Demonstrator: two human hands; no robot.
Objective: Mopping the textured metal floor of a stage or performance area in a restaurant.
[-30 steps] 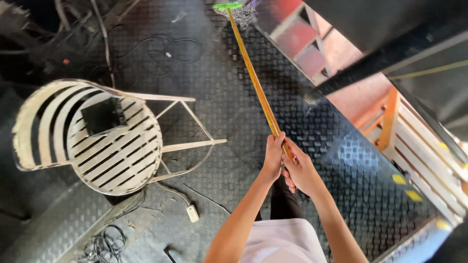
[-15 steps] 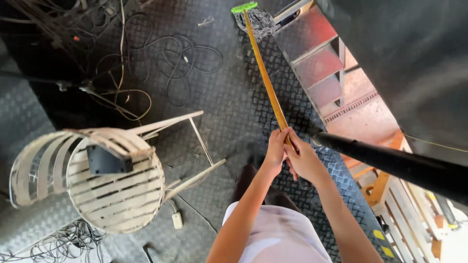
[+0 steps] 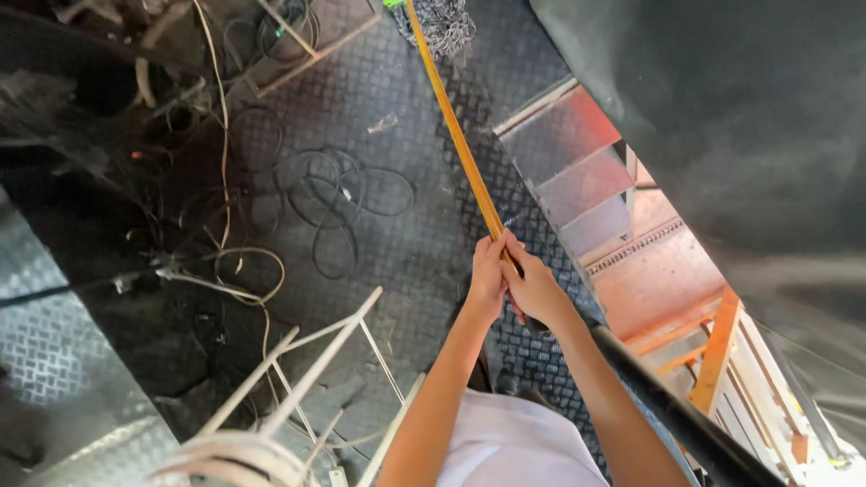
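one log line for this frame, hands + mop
left hand: grips mop handle | right hand: grips handle beside left | mop head: on plate floor | cables: left of handle

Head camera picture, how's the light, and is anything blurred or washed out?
Head view: sunlight washes out the orange stair frame at lower right; the upper left with the loose cables lies in deep shadow; the dark panel at upper right is featureless; both hands on the yellow mop handle look sharp; the white chair is cut off by the bottom edge.
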